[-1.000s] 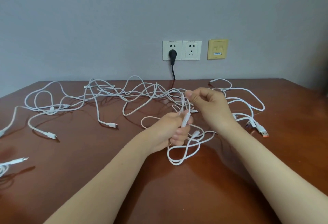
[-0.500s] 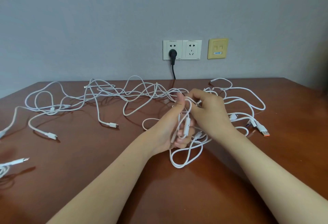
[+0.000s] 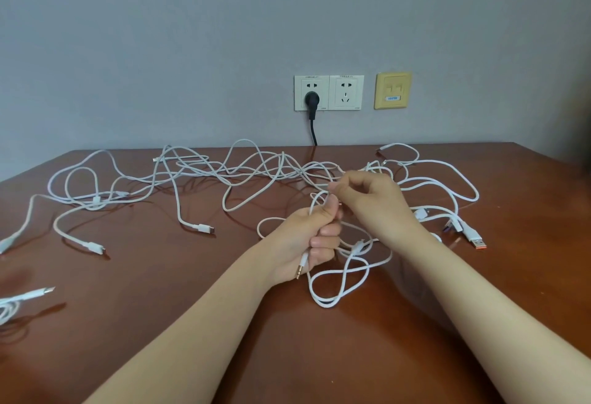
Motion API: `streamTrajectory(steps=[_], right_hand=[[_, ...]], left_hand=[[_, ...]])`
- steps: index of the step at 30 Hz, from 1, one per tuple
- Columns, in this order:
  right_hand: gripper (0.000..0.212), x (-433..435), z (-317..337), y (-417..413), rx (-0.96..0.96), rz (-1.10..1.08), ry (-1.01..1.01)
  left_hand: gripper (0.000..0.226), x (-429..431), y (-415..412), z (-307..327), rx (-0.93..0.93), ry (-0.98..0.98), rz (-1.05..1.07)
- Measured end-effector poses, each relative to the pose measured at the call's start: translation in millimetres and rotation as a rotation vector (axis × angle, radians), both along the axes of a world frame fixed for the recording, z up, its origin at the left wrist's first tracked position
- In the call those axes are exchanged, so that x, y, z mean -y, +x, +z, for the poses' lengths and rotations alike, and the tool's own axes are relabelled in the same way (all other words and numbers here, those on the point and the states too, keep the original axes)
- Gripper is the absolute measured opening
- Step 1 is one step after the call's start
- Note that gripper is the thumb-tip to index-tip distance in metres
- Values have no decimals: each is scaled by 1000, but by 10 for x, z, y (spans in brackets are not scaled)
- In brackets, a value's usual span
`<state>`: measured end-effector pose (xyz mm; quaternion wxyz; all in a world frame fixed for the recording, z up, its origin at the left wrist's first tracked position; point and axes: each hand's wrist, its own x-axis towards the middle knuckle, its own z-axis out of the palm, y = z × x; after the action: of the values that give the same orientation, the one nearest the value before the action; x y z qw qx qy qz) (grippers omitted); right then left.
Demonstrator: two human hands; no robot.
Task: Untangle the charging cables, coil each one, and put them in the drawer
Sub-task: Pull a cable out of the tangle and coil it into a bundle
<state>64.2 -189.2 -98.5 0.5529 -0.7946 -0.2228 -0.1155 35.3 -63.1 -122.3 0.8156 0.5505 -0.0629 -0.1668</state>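
A grey wall (image 3: 160,35) rises behind a broad reddish-brown table (image 3: 192,323). Most of the table's far half is covered by a loose tangle of white cables (image 3: 249,170) that runs from the left edge to the right, lying flat on the wood. Two bare forearms reach in from the near edge and meet at the middle of this tangle. The left hand (image 3: 307,237) is clenched in a fist around a bunch of white strands. The right hand (image 3: 374,199), just above and to its right, pinches a thin strand between thumb and forefinger, with the other fingers curled. A figure-eight loop (image 3: 339,282) hangs from the left fist onto the table. On the wall sit a white double socket (image 3: 347,91) with a black plug (image 3: 311,99) in it, and a yellow plate (image 3: 392,90) beside it. An orange-tipped plug (image 3: 476,242) lies right of the hands, and a gold-tipped jack (image 3: 300,267) pokes out below the left fist.
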Motion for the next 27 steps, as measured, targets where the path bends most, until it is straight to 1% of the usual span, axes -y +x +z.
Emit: streamTrajectory(steps=[3, 5, 6, 8, 9, 11, 13, 15, 16, 19, 20, 21, 23, 25, 27], right_hand=[[28, -10, 1, -8, -16, 14, 16], [31, -9, 42, -25, -96, 63, 57], [31, 3, 65, -29, -157, 93, 80], [26, 41, 100, -24, -282, 138, 137], [23, 57, 104, -11, -315, 139, 152], [21, 84, 87, 19, -317, 94, 126], [18, 89, 64, 43, -277, 36, 113], [17, 60, 48, 43, -233, 20, 113], [18, 32, 42, 28, -197, 19, 96], [27, -53, 1, -24, -50, 23, -21], [31, -72, -4, -48, -12, 23, -55], [34, -83, -4, -66, 18, 13, -82], [36, -87, 2, -91, 55, -2, -101], [29, -94, -2, -108, 80, 6, -97], [23, -114, -18, -149, 141, 29, -178]], left_hand=[[35, 42, -42, 51, 13, 24, 20], [44, 49, -33, 59, -12, 18, 82], [48, 47, -21, 61, -37, -26, 123], [54, 22, 20, 76, -84, -175, 189], [57, 2, 40, 68, -102, -254, 207], [65, -36, 61, 68, -128, -370, 190], [69, -62, 69, 61, -138, -407, 154], [64, -59, 56, 58, -132, -367, 131], [61, -38, 49, 62, -125, -312, 124], [52, 61, 31, 83, -57, -4, 129], [48, 91, 25, 91, -27, 85, 141], [47, 106, 21, 93, -4, 134, 153], [46, 102, 14, 103, 15, 143, 168], [45, 79, 10, 114, 7, 103, 179], [44, 68, 15, 121, -22, 76, 206]])
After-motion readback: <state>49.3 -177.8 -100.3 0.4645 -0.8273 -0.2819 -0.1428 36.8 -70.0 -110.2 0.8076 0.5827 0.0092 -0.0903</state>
